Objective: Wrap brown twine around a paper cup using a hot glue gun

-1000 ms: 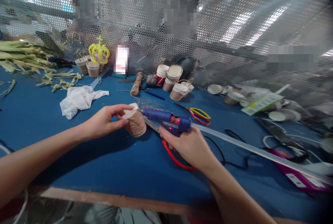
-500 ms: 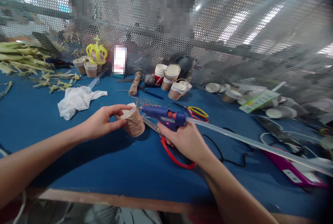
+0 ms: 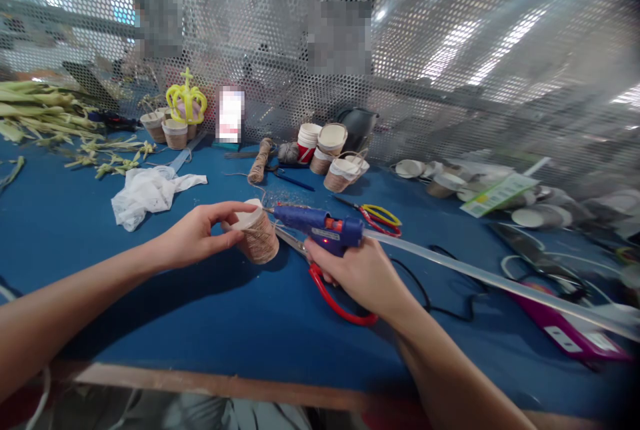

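Note:
My left hand [image 3: 207,233] grips a small twine-wrapped cup [image 3: 261,238] by its white rim, thumb and fingers around the edge; the cup lies tilted toward the hand. In my right hand [image 3: 363,270] is a blue hot glue gun [image 3: 320,223], its red light lit. The nozzle points left and sits close to the cup's upper side; I cannot tell whether it touches. A long clear glue stick [image 3: 450,259] runs out of the gun's back. Red-handled scissors [image 3: 345,303] lie under my right hand, blades toward the cup.
A white cloth [image 3: 145,197] lies left. Behind stand a twine bundle [image 3: 260,160], several wrapped cups [image 3: 337,173], and a yellow crown ornament [image 3: 186,100] near a lit phone [image 3: 230,115]. Yellow-handled pliers [image 3: 380,215], a black cord [image 3: 450,313] and a purple power strip [image 3: 560,327] lie right. Perforated metal panel rises behind.
The glue gun has shifted very slightly right and down, its nozzle edging along the cup. My left hand and the cup stay almost where they were.

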Demonstrator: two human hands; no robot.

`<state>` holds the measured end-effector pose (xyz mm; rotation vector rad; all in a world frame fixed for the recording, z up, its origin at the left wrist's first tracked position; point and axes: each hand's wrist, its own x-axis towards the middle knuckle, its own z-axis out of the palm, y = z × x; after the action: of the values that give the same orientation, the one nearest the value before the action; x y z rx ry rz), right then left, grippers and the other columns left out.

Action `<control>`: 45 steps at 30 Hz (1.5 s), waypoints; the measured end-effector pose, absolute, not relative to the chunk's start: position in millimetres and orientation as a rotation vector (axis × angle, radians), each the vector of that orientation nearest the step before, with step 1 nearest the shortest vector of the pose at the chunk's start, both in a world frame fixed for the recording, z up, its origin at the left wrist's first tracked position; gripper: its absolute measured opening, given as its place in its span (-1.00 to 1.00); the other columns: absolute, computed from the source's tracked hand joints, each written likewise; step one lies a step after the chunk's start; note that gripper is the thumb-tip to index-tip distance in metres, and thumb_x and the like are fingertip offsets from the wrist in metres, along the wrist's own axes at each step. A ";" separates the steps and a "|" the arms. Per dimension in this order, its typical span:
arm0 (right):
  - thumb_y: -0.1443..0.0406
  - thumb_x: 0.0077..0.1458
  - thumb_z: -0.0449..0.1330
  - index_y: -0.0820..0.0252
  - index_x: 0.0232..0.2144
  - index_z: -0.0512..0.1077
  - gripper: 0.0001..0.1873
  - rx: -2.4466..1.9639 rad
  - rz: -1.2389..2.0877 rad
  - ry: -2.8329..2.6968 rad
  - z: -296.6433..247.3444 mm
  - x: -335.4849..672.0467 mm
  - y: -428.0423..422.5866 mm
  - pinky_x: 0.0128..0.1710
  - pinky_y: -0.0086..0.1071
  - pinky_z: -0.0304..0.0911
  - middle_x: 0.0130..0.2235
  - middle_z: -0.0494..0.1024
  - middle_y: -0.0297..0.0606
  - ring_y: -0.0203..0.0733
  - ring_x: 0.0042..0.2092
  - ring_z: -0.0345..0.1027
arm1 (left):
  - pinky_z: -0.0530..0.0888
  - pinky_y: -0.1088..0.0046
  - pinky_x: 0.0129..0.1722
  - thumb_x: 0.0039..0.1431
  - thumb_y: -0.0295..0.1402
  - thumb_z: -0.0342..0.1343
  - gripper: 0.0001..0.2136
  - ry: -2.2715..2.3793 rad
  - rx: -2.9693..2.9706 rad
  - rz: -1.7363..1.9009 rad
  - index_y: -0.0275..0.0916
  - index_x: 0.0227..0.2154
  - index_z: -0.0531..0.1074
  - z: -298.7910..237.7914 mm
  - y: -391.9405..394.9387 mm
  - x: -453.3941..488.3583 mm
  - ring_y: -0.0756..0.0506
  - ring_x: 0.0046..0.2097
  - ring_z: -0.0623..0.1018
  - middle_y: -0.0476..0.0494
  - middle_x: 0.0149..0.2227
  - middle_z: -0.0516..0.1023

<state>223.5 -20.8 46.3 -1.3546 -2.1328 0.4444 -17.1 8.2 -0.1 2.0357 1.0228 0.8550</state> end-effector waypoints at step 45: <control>0.34 -0.02 0.05 0.14 -0.68 0.28 -0.77 -1.337 0.529 -2.065 34.2 206.5 -39.0 -0.67 -0.44 0.12 -0.71 0.35 -0.43 -0.32 -0.66 0.19 | 0.43 0.38 -0.16 0.07 -0.32 0.03 -0.56 1.040 2.017 0.865 -0.31 0.04 0.30 3.2 8.2 -13.9 -0.05 -0.23 0.48 -0.21 -0.06 0.50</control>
<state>206.5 -39.0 34.2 -1.3366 -2.0652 0.5293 -13.9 8.2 3.2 2.0174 1.0397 0.8649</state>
